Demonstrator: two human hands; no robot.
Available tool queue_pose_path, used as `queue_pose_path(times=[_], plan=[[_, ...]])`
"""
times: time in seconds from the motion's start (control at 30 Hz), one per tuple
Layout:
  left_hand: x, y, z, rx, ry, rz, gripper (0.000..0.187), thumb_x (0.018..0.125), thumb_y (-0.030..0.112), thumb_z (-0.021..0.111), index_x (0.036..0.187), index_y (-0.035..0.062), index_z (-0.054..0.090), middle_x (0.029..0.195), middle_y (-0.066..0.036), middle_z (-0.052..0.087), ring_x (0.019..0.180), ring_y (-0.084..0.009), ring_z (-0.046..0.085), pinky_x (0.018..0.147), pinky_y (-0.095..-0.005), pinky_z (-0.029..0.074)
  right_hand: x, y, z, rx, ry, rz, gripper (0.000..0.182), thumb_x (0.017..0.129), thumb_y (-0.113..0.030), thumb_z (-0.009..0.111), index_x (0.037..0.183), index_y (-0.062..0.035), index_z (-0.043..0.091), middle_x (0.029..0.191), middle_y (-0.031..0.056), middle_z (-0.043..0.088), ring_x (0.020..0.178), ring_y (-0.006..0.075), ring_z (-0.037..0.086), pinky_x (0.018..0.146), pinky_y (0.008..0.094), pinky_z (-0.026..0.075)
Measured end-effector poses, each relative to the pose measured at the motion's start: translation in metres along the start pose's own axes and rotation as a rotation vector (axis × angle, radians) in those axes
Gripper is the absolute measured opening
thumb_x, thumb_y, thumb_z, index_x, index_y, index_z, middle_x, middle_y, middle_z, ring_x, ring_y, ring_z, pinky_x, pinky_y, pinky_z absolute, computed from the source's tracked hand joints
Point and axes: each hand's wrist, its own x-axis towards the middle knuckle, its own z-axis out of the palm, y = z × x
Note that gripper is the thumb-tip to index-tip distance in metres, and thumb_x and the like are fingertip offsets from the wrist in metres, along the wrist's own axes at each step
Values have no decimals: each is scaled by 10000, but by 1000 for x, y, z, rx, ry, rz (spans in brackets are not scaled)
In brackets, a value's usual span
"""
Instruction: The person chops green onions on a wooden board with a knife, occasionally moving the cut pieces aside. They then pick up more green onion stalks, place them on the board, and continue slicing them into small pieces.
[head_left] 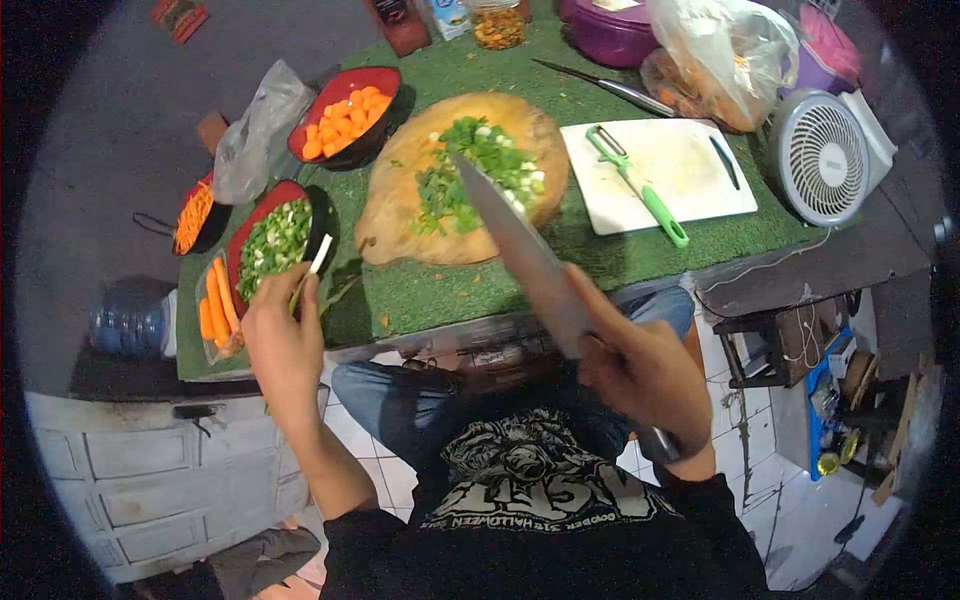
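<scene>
My right hand [645, 385] is wrapped round the handle of a large kitchen knife [520, 245]. Its blade slants up and left, with the tip over chopped green onion and leafy greens [478, 170] on a round wooden cutting board [400, 215]. At the left, my left hand [282, 320] pinches a green onion [320, 254], its white end pointing up and green stems trailing to the right. That hand is beside a red-and-black bowl [240, 245] of sliced green onion [275, 238]. Whole carrots [218, 300] in a plastic bag lie just left of it.
A bowl of carrot chunks [345, 122] and one of carrot strips [193, 217] stand further back. On the white cutting board [600, 205] lie a green peeler [640, 185] and a small dark blade. A fan [825, 155] and another knife [610, 85] are at the right.
</scene>
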Motion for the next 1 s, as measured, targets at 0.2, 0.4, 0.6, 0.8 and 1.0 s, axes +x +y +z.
queue_pose_path(times=[0.2,0.4,0.6,0.8,1.0], plan=[[-21,-21,-44,-106,-88,-147,154,913,116,662,996,-6,707,873,-166,686,812,-309,656,754,-388,495,97,11,80,-234,-78,-421,690,887,-31,536,1537,-138,334,728,213,654,581,393,642,603,445,523],[-12,-27,-28,-294,-144,-75,160,914,111,672,1015,-7,711,880,-150,683,792,-285,663,751,-346,500,128,-14,71,-316,-228,-118,637,890,-75,556,1502,-104,378,778,265,654,627,415,657,629,489,521],[10,-28,41,-371,-72,64,164,898,98,677,1023,2,720,933,-165,674,843,-342,658,769,-394,504,130,-25,45,-399,-224,37,591,915,-64,495,1496,-124,406,744,203,658,579,284,659,570,424,523],[17,-22,75,-428,-60,73,170,904,85,661,1050,17,715,923,-175,653,831,-379,642,749,-420,510,134,-25,57,-294,-20,-148,589,833,2,547,1411,3,428,739,259,646,713,439,659,620,479,531],[19,-26,93,-398,-30,135,173,886,75,669,1045,33,719,954,-153,644,890,-363,632,778,-427,508,137,-10,68,-246,-123,-55,590,921,-26,491,1496,-143,430,623,81,599,466,152,577,465,318,501]])
